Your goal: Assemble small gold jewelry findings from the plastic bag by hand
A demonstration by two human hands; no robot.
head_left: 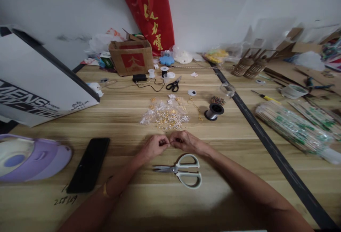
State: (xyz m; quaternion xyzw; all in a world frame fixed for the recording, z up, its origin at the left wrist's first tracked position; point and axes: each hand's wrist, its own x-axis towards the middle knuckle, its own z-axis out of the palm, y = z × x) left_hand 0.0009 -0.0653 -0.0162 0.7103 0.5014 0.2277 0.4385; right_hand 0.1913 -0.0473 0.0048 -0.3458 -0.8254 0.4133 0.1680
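Observation:
My left hand point(156, 145) and my right hand point(185, 141) meet fingertip to fingertip just above the table. Both are closed in a pinch, and whatever lies between the fingers is too small to make out. Right beyond them spreads a pile of small gold and silver charms point(170, 116), partly in clear plastic bags. Scissors with pale handles point(188, 171) lie on the near side, blades pointing left. A short gold chain point(196, 108) rests to the right of the pile, close to a spool of thin wire point(214, 112).
A black phone point(89, 164) and a purple-and-white device point(37, 158) sit at left, below a large white box point(45, 79). Black scissors point(173, 84) and a paper bag point(131, 58) stand farther back. Packs of wooden sticks point(293, 127) lie at right, past a dark strip point(261, 134).

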